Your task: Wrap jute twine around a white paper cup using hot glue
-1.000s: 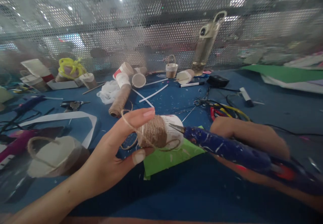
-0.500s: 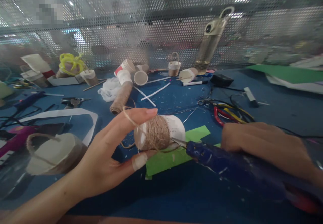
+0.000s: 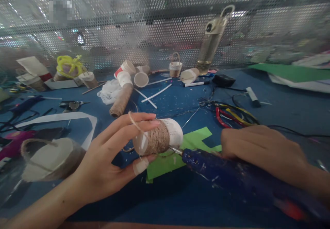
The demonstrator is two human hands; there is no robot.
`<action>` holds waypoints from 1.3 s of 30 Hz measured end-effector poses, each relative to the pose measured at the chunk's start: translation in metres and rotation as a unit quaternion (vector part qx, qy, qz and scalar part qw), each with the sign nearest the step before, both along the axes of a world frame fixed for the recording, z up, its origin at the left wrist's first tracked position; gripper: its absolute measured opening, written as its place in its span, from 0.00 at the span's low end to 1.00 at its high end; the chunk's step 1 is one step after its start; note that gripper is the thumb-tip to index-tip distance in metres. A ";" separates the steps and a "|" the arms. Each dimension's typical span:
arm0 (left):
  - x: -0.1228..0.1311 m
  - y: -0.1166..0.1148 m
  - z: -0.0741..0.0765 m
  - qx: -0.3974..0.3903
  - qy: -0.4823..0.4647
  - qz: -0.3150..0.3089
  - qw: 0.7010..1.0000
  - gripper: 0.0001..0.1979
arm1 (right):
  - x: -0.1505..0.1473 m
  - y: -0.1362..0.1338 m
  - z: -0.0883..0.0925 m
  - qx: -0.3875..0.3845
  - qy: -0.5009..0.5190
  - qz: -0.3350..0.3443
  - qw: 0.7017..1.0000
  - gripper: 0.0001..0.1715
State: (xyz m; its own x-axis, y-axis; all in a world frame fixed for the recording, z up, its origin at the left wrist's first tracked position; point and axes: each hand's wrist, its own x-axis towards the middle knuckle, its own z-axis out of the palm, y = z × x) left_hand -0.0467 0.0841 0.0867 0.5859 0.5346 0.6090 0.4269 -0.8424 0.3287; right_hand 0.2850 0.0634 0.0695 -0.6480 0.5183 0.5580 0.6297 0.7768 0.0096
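Observation:
My left hand [image 3: 108, 153] holds a white paper cup [image 3: 175, 132] on its side, fingers over the top and thumb below. Jute twine [image 3: 157, 138] is wound round much of the cup, and a loose strand passes over the fingers. A bandage [image 3: 140, 166] covers part of the thumb. In my right hand [image 3: 260, 146] is a blue hot glue gun [image 3: 224, 174], its metal nozzle [image 3: 175, 149] at the edge of the wound twine; whether it touches I cannot tell. Green paper [image 3: 165, 168] lies beneath the cup.
A twine-covered basket cup [image 3: 55, 156] lies at left, near a magenta tool [image 3: 17, 141]. Behind are a twine roll [image 3: 122, 100], paper cups [image 3: 141, 79], a water bottle [image 3: 210, 46] and pliers [image 3: 221, 119]. A perforated metal screen [image 3: 154, 26] closes the back.
The glue gun's nozzle has shifted slightly left along the twine edge. More fingers of my left hand now show over the cup. The whole view has shifted a little.

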 end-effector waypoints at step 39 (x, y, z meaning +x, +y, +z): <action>0.001 0.000 -0.001 0.012 0.013 0.000 1.000 0.24 | 0.004 -0.009 0.003 -0.006 0.004 -0.043 0.999 0.16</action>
State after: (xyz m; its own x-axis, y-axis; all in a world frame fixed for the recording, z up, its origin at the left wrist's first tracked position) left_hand -0.0462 0.0839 0.0856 0.6020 0.5198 0.6062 0.4351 -0.8501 0.2968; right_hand 0.2892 0.0541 0.0721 -0.5966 0.5786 0.5561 0.6941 0.7199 -0.0044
